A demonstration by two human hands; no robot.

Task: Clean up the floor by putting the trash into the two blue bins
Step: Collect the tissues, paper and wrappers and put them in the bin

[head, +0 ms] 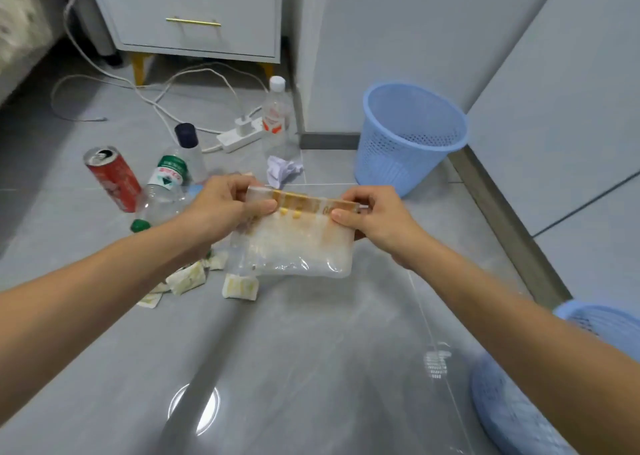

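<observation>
Plastic bag (294,247) hangs off the floor because your left hand (225,209) and right hand (374,219) each pinch its printed top edge, probably readying it for the upright blue bin (412,136).

- two bins (412,136), light blue mesh
- can (114,177) is red
- held bag (294,243) clear with orange strip
- floor (311,368) grey, glossy tiles

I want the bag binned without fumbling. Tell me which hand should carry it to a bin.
Right, probably. Both the left hand and right hand pinch the plastic bag by its top edge, but both blue bins, the far bin and the near bin, stand on the right side.
</observation>
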